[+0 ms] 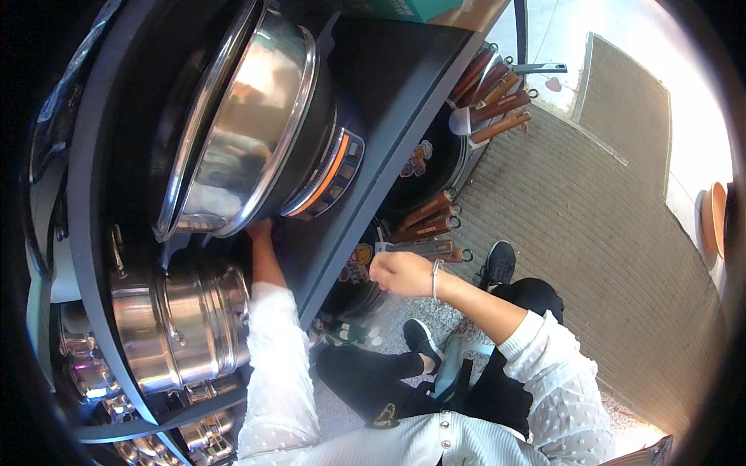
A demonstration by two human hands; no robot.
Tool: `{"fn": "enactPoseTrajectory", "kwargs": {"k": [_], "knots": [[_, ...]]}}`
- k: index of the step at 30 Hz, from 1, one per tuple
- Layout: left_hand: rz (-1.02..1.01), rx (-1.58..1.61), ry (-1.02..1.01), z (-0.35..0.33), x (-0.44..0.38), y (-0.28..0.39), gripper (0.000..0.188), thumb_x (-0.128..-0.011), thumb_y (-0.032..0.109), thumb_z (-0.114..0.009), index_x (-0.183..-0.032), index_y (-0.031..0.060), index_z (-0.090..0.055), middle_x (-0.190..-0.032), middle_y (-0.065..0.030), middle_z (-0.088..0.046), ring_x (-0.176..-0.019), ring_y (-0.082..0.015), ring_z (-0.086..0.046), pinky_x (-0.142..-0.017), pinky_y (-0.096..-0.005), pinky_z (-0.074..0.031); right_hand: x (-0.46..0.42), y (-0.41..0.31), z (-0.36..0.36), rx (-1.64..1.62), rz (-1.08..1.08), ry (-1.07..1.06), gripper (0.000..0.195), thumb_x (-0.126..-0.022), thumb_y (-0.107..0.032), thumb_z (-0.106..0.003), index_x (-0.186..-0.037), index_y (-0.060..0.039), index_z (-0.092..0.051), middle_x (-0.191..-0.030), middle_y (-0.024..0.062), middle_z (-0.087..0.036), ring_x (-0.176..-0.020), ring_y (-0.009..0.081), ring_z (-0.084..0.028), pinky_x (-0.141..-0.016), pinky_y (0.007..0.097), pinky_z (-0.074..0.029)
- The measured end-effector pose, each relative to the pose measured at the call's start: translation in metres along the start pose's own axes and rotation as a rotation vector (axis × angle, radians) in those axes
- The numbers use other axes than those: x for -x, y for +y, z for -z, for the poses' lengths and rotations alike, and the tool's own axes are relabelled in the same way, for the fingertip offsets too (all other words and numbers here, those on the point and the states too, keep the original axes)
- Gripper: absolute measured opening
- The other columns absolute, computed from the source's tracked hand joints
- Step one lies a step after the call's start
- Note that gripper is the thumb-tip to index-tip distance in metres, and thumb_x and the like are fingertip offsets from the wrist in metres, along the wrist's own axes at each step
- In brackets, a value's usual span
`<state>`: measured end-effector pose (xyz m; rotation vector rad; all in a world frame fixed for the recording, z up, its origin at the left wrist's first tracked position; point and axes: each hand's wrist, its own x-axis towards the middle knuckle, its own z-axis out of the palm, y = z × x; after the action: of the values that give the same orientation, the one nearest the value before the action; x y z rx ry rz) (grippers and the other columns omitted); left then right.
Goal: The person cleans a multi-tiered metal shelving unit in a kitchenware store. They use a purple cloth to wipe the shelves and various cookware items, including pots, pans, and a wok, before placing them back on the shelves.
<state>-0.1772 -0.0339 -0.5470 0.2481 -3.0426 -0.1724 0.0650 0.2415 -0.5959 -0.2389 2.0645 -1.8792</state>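
A large polished steel cooking vessel (245,134) stands on the dark shelf, with a dark lower part below its bright rim. A label band (329,180) with an orange stripe and small pictures curves around its base. My left hand (260,229) reaches in under the near side of this vessel, its fingers hidden in shadow. Beyond the shelf's edge, my right hand (403,274) hangs with curled fingers, and I see nothing in it. It is close to the wooden handles (428,224) of frying pans stacked below.
Stacked steel pots (180,326) stand left of my left forearm. The grey shelf edge (384,169) runs diagonally between my hands. More pan handles (495,110) jut over the ribbed floor mat (542,192). An orange bowl-like object (712,218) is at the far right.
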Motion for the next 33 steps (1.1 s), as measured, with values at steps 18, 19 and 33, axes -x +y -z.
{"fn": "enactPoseTrajectory", "kwargs": {"k": [18,19,33], "knots": [[-1.094,-0.012,0.050,0.024,0.210,0.114,0.038,-0.080,0.006,-0.055,-0.118,0.0076,-0.056,-0.112,-0.0115,-0.058,-0.093,-0.0315,-0.057,-0.080,-0.0373,-0.048,0.009,-0.013,-0.002,0.111,-0.005,-0.044,0.027,-0.086,-0.026,-0.049,-0.093,-0.0032,-0.061,-0.092,0.0209,-0.063,-0.091,0.0362,-0.060,-0.082,0.0433,-0.045],[-1.109,-0.012,0.072,0.019,0.201,0.132,0.039,-0.082,0.007,-0.053,-0.121,0.0071,-0.054,-0.115,-0.0123,-0.057,-0.094,-0.0313,-0.057,-0.080,-0.0362,-0.048,0.007,-0.011,-0.004,0.122,0.003,-0.027,0.027,-0.086,-0.026,-0.049,-0.094,-0.0028,-0.061,-0.092,0.0213,-0.063,-0.091,0.0364,-0.060,-0.082,0.0433,-0.045],[-0.816,0.203,0.236,-0.023,0.107,0.305,0.041,-0.090,0.022,-0.041,-0.123,-0.0026,-0.044,-0.118,-0.0246,-0.050,-0.108,-0.0393,-0.050,-0.093,-0.0433,-0.040,0.003,-0.003,-0.014,0.382,-0.028,-0.158,0.031,-0.087,-0.029,-0.048,-0.098,-0.0024,-0.060,-0.089,0.0206,-0.065,-0.085,0.0373,-0.062,-0.077,0.0430,-0.048]]}}
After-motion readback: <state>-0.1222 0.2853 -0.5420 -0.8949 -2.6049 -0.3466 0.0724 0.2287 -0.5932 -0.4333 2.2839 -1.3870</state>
